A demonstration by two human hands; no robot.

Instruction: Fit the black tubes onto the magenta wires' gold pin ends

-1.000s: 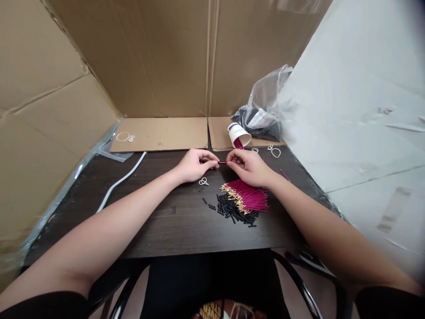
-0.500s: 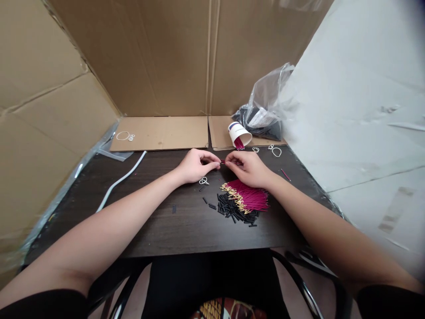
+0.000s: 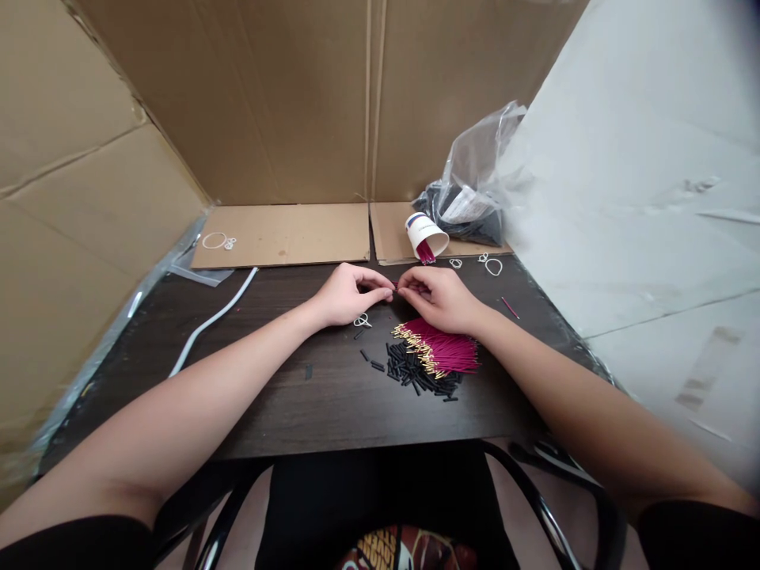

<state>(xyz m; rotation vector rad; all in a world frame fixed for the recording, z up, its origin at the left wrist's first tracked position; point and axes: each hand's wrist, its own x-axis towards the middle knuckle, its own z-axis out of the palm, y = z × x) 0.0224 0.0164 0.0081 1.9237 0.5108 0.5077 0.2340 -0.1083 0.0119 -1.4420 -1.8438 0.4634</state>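
Note:
My left hand [image 3: 351, 296] and my right hand [image 3: 438, 299] face each other above the dark table, fingertips almost meeting. Both pinch a thin magenta wire [image 3: 396, 284]; only a short stretch shows in the gap, and whether it is one wire or more I cannot tell. Just below my right hand lies a heap of magenta wires [image 3: 454, 348] with gold-coloured metal ends pointing left. Short black tubes [image 3: 409, 372] are piled against and partly under those ends, a few scattered leftward. Rubber bands [image 3: 362, 321] rest beneath my left hand.
A tipped paper cup [image 3: 426, 233] holds more magenta wires. Behind it stands a clear plastic bag [image 3: 475, 214] of black pieces. One loose wire [image 3: 510, 307] lies at the right, a pale tube [image 3: 217, 321] at the left. Cardboard walls [image 3: 267, 103] enclose the back and left.
My hands have come slightly closer together, narrowing the stretch of wire seen between them. The whole view has shifted a little; the heaps look unchanged.

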